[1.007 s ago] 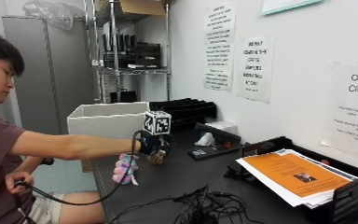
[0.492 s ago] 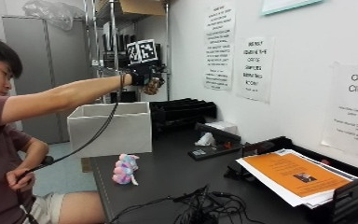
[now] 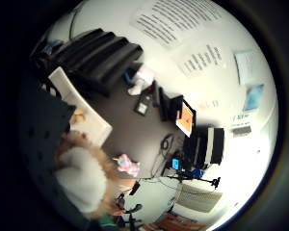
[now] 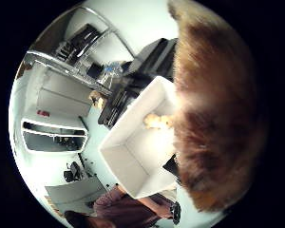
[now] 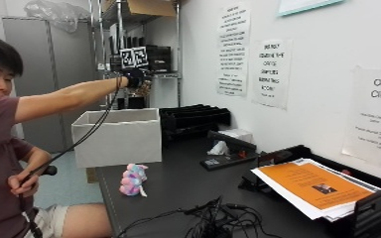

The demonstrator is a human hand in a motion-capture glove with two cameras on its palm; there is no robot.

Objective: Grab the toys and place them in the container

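Gloved right hand (image 5: 136,79), upper left of frame, fingers grasping brown furry toy (image 4: 213,109) above white container (image 5: 119,136). 1 pastel plush toy (image 5: 133,180) stands on bench (image 5: 177,193), lower center.

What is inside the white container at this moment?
The thumb-side palm view shows one small tan toy lying on the floor of the white container. The brown furry toy held in the gloved right hand covers the far side of the interior.
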